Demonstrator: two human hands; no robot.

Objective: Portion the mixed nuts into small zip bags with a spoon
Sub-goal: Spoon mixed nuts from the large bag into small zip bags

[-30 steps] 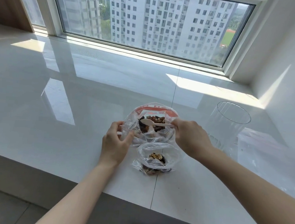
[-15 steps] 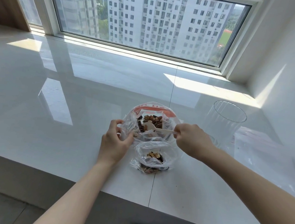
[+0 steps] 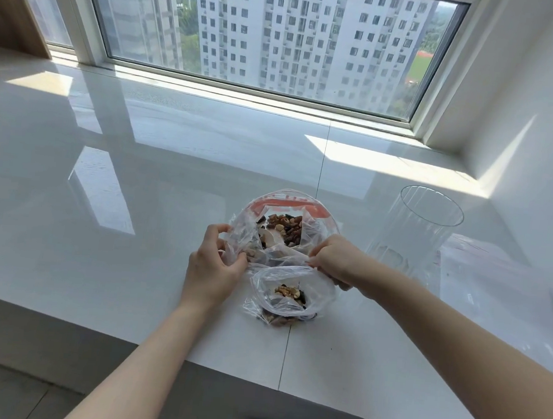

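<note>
The left hand (image 3: 211, 270) pinches the near-left rim of the big bag (image 3: 283, 230), which sits open on the counter (image 3: 99, 227) with nuts (image 3: 285, 226) inside. The right hand (image 3: 334, 259) is closed on the spoon (image 3: 274, 242), its bowl down in the big bag. The small bag (image 3: 291, 294), partly filled, stands touching the big bag's near side. A clear jar (image 3: 413, 231) stands to the right.

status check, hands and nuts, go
Left hand pinching big bag rim. Right hand gripping its other side; spoon resting inside. Small bag open, part filled. Nothing blocking.
</note>
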